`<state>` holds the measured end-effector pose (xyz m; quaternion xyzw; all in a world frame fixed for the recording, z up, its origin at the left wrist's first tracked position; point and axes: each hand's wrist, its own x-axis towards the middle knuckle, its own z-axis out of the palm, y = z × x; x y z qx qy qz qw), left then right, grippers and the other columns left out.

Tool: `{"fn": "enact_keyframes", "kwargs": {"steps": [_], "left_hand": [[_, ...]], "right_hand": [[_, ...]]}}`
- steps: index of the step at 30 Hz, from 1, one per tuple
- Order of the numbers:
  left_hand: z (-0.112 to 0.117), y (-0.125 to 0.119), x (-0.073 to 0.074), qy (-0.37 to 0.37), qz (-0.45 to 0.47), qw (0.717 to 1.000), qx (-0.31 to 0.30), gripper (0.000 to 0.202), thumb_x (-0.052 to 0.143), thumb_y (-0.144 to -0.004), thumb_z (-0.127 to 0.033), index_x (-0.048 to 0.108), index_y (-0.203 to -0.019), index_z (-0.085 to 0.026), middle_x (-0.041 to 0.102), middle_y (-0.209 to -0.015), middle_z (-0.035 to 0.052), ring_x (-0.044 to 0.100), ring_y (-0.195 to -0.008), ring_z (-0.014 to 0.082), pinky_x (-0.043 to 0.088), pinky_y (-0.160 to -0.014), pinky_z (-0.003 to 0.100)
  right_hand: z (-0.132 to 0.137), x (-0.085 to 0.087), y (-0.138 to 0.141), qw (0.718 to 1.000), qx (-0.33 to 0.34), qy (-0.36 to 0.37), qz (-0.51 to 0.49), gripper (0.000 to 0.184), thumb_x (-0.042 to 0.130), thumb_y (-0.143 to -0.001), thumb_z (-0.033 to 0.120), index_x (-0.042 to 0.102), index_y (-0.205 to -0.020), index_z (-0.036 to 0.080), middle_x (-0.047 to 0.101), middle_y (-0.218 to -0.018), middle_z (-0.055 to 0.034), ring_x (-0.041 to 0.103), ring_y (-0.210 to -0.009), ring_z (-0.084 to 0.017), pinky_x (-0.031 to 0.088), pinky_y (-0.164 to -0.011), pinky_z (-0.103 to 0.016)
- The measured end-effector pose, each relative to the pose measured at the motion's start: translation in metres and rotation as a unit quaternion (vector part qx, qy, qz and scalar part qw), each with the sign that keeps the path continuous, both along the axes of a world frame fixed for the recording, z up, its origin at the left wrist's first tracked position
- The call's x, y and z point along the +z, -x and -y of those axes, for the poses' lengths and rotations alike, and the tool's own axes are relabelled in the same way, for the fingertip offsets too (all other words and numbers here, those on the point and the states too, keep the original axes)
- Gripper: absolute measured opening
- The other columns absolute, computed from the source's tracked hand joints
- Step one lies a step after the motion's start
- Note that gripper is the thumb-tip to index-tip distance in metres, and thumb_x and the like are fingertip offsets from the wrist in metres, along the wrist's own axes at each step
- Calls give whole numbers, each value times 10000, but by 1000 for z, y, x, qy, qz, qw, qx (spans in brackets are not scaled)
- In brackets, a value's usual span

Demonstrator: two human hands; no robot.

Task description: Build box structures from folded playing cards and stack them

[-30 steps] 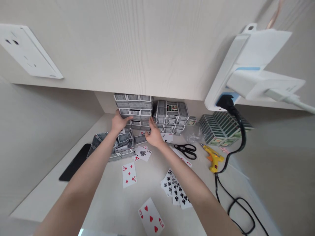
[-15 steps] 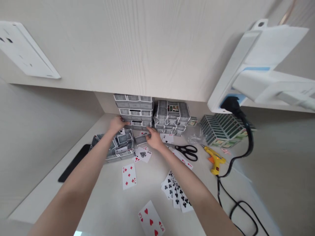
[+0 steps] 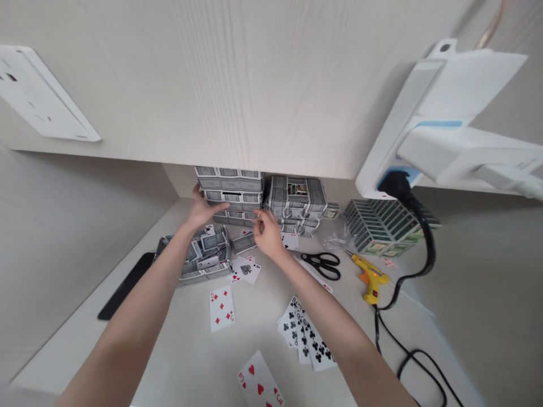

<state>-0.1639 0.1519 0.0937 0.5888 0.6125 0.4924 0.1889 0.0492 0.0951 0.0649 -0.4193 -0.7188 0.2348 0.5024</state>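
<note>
A tiered stack of grey-backed playing cards [image 3: 231, 189] stands against the back wall under the shelf. My left hand [image 3: 202, 208] rests against its lower left side, fingers apart. My right hand [image 3: 267, 232] sits at the stack's lower right corner, fingers bunched, and any card in them is hidden. To the right stands a second grey card structure [image 3: 297, 204]. A collapsed heap of grey cards [image 3: 199, 257] lies below my left hand. Loose cards lie face up in front: a five of diamonds [image 3: 221, 308], a spade card [image 3: 246, 270], several clubs [image 3: 303, 333] and a three of hearts [image 3: 257, 381].
A green-backed card structure [image 3: 384, 226] stands at right, near black scissors [image 3: 322, 265] and a yellow glue gun [image 3: 371, 280] with a black cable [image 3: 407, 277]. A black phone [image 3: 125, 285] lies at left. A white shelf-mounted device [image 3: 441, 118] hangs overhead.
Both hands have risen slightly along the stack's lower tiers since half a second ago. The stack and the loose cards look unmoved, apart from a small shift of the whole view.
</note>
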Motion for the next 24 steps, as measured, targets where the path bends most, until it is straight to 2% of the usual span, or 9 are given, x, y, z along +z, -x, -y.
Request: {"fn": "enact_keyframes", "kwargs": {"steps": [3,6,8,11,14,16,18,20,24], "left_hand": [[-1,-5,13,-78,15,997,-11,614,513,-798,-451,266,-1310,-220,377,-1381,96,395,-1248,156,355,-1000,281],[-10,-6,16,-94,29,995,13,451,359,-873,-446,385,-1248,-195,462,-1317,91,431,-1214,159,340,-1014,299],[-18,-3,13,-87,38,995,30,461,361,-866,-475,431,-1213,-179,513,-1261,104,475,-1164,189,361,-996,338],[-28,2,7,-96,70,992,40,507,362,-844,-539,465,-1176,-169,561,-1192,114,515,-1110,215,392,-962,382],[-28,5,3,-114,88,990,-6,518,386,-823,-566,488,-1142,-171,562,-1192,108,516,-1117,207,399,-962,372],[-23,6,1,-117,75,989,-52,532,495,-773,-548,486,-1143,-165,552,-1208,112,516,-1121,209,401,-964,366],[-18,7,-2,-107,53,991,-67,594,625,-692,-493,475,-1154,-151,562,-1187,123,540,-1087,222,423,-938,371],[-15,7,-6,-94,34,994,-48,610,681,-648,-432,483,-1146,-140,589,-1133,125,571,-1025,230,449,-895,376],[-19,7,-10,-86,16,996,-8,491,651,-679,-367,523,-1090,-131,625,-1050,112,596,-948,227,468,-839,372]], "right_hand": [[-7,26,-1,998,-47,-26,-43,630,411,-729,50,313,-1334,195,371,-1336,-151,578,-922,-179,512,-763,-324],[-19,40,-2,999,-40,-4,-31,707,423,-734,62,202,-1390,207,327,-1389,-151,592,-873,-168,526,-716,-306],[-24,39,-3,1000,-22,3,-16,705,434,-732,68,215,-1386,209,353,-1382,-137,594,-889,-168,535,-703,-291],[-22,32,-3,1000,-7,-12,-5,665,445,-727,68,281,-1357,200,406,-1350,-125,573,-979,-180,531,-761,-292],[-15,25,-3,999,-16,-34,-17,597,435,-724,54,352,-1301,185,423,-1311,-135,566,-995,-177,523,-793,-298],[-12,24,-3,998,-35,-51,-25,528,420,-722,39,411,-1235,161,445,-1254,-146,571,-966,-171,521,-792,-298],[-13,23,-2,997,-40,-63,-18,468,418,-716,31,455,-1167,151,479,-1179,-139,570,-955,-170,515,-805,-302],[-18,22,-2,998,-29,-59,-2,447,439,-702,31,477,-1129,160,515,-1117,-117,562,-970,-177,505,-831,-314],[-30,20,-2,1000,-3,-25,8,465,469,-677,26,491,-1119,170,555,-1078,-92,566,-968,-175,488,-871,-335]]}}
